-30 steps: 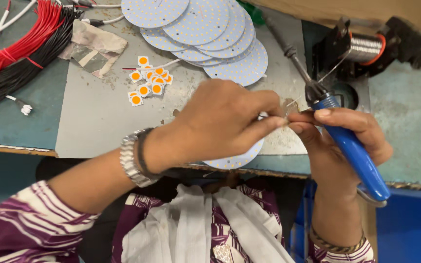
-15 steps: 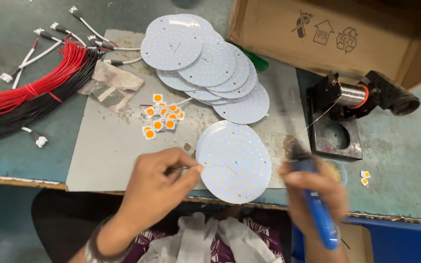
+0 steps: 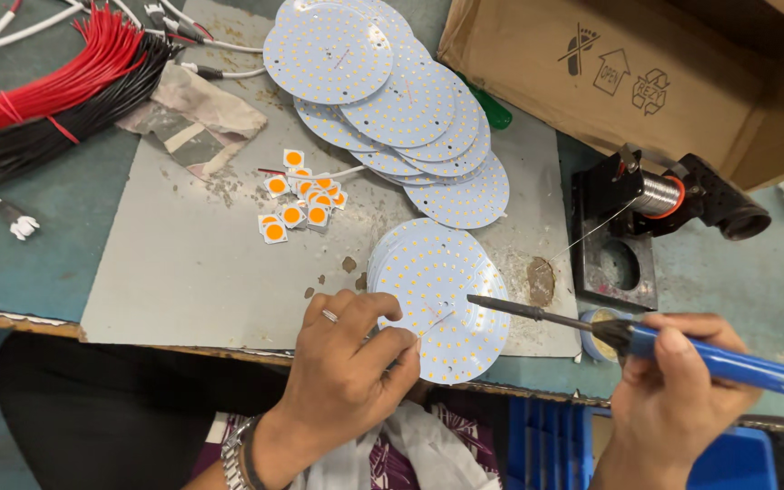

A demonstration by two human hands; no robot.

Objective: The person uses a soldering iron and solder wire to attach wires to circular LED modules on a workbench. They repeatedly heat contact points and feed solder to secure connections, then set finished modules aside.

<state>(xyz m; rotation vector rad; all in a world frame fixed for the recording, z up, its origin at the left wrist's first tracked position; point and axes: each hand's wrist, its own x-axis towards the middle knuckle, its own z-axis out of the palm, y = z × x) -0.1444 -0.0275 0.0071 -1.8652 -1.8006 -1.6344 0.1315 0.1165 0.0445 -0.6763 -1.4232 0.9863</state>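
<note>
Left hand point(image 3: 342, 363) on disc point(image 3: 437, 299); right hand point(image 3: 673, 381) around iron point(image 3: 646, 340).

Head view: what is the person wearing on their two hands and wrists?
Both hands are bare, no gloves. The left hand has a silver ring on one finger and a silver metal link watchband at the wrist. The right hand shows no ring or band; its wrist runs out of frame.

Even overhead light falls bright across my bench point(image 3: 65, 263), and shadows under my left hand point(image 3: 347, 372) and the soldering iron point(image 3: 646, 340) stay short and soft. The white round LED boards point(image 3: 410, 100) gleam without blowing out. Focus is sharp at centre; the wide lens bends lines slightly at the edges. The space below the bench edge sits dim.
</note>
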